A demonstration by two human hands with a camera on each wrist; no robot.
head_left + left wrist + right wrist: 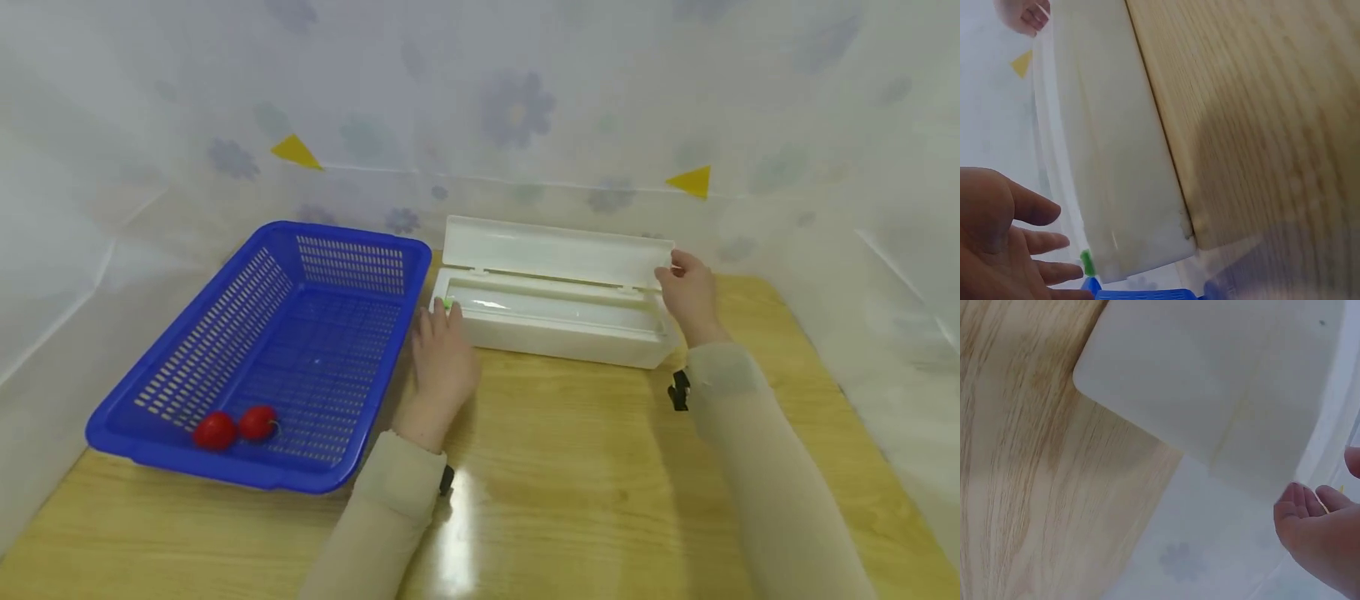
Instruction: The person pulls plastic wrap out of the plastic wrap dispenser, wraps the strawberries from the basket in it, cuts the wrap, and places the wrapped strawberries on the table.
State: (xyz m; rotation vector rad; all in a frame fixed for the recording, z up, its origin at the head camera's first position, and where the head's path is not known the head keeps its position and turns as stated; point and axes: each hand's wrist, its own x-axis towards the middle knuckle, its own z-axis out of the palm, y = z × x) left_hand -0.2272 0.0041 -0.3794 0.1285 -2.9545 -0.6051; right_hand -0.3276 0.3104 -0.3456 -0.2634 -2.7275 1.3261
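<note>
A long white box (555, 337) stands on the table, its hinged lid (558, 250) raised at the back. My right hand (688, 296) pinches the lid's right end between thumb and curled fingers; in the right wrist view this hand (1319, 525) is at the lid's edge. Beside the box's left end is my left hand (444, 354), its fingers spread and relaxed. A small green piece (1087, 263) shows at that end, close to the left fingertips. The left palm (985, 237) holds nothing in the left wrist view. Inside the box runs a shiny pale trough (555, 310).
Left of the box sits a blue plastic basket (315, 350) with slotted walls, close to my left hand. Two round red items (216, 431) lie in its near end. The wooden table (570, 467) meets a flowered white sheet (517, 108) bearing two yellow triangles.
</note>
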